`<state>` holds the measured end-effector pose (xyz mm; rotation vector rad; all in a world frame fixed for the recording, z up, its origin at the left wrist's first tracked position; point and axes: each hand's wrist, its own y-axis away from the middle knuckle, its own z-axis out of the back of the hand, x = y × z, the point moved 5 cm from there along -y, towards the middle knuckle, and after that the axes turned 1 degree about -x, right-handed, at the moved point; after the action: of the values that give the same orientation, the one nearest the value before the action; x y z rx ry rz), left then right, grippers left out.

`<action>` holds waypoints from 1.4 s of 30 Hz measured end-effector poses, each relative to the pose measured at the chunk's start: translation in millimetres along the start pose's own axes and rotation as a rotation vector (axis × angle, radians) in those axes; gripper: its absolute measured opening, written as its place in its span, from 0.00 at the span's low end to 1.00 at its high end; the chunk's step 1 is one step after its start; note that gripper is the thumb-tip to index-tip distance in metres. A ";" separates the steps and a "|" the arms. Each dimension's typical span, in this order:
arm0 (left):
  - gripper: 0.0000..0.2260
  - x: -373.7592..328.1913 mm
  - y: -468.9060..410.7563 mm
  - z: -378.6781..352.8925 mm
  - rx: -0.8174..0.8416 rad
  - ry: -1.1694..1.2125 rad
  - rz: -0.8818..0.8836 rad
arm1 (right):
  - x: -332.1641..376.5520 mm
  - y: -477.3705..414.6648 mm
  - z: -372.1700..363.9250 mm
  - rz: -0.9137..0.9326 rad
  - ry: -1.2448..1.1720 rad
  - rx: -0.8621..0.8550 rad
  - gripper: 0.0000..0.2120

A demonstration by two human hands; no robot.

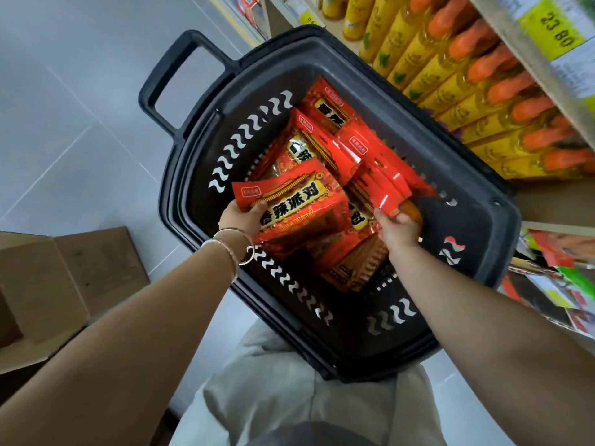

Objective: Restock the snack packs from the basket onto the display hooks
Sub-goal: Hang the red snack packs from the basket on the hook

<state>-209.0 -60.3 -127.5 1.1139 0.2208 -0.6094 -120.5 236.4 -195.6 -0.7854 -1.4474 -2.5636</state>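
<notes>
Where pale floor tiles (64,123) lie beside bottle shelves (505,33), the basket (418,117) stands.

Pretty clearly a small grocery shop: a shelf (531,72) packed with rows of identical yellow bottles (450,78), a price tag (553,30) reading 23.80, a black shopping basket (170,175), and a cardboard box (64,278) on the tiled floor (64,107).

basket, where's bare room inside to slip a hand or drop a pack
In the basket, bare floor at the near corner beside the snack packs and along the shelf-side wall. Crowded middle: piled packs, left hand and right hand each gripping some.
</notes>
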 end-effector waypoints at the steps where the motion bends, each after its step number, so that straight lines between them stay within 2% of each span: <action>1: 0.08 -0.9 1.5 -0.3 0.015 0.009 0.001 | 1.7 2.5 3.3 0.034 0.050 -0.007 0.09; 5: 0.05 -2.9 14.7 -0.7 0.067 0.065 0.004 | -0.3 31.3 19.4 0.117 0.193 0.013 0.06; 10: 0.03 -6.2 47.9 1.9 0.157 0.074 -0.025 | -9.6 93.8 57.2 0.090 0.011 -0.074 0.05; 14: 0.03 -17.9 78.7 5.6 0.221 0.045 -0.123 | -6.5 141.9 85.7 0.198 -0.020 -0.091 0.06; 17: 0.03 -29.5 108.5 -3.8 0.305 -0.068 -0.279 | -1.0 172.6 105.2 0.321 -0.013 -0.136 0.06; 21: 0.05 -41.3 159.6 -28.5 0.372 -0.182 -0.480 | 5.0 212.2 143.3 0.494 -0.126 -0.210 0.05; 24: 0.03 -52.5 204.3 -42.7 0.392 -0.138 -0.607 | 1.0 236.0 184.1 0.598 -0.197 -0.263 0.05; 29: 0.10 -70.8 288.3 -60.0 0.372 -0.098 -0.813 | -27.6 275.4 270.4 0.754 -0.329 -0.342 0.04; 32: 0.12 -77.0 351.6 -80.2 0.395 -0.147 -0.989 | -50.8 297.6 329.2 0.839 -0.332 -0.469 0.05; 36: 0.11 -87.7 443.2 -108.5 0.428 -0.179 -1.301 | -79.9 330.5 410.1 0.941 -0.345 -0.633 0.09; 40: 0.08 -99.4 519.7 -137.9 0.537 -0.197 -1.477 | -100.3 365.0 487.7 1.037 -0.256 -0.809 0.06; 42: 0.04 -107.3 556.0 -147.8 0.563 -0.133 -1.561 | -106.9 383.2 525.3 1.070 -0.229 -0.912 0.05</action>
<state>34.5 274.8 285.9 1.2773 0.8617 -2.2208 299.7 441.6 268.7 -1.4292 0.3034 -2.0914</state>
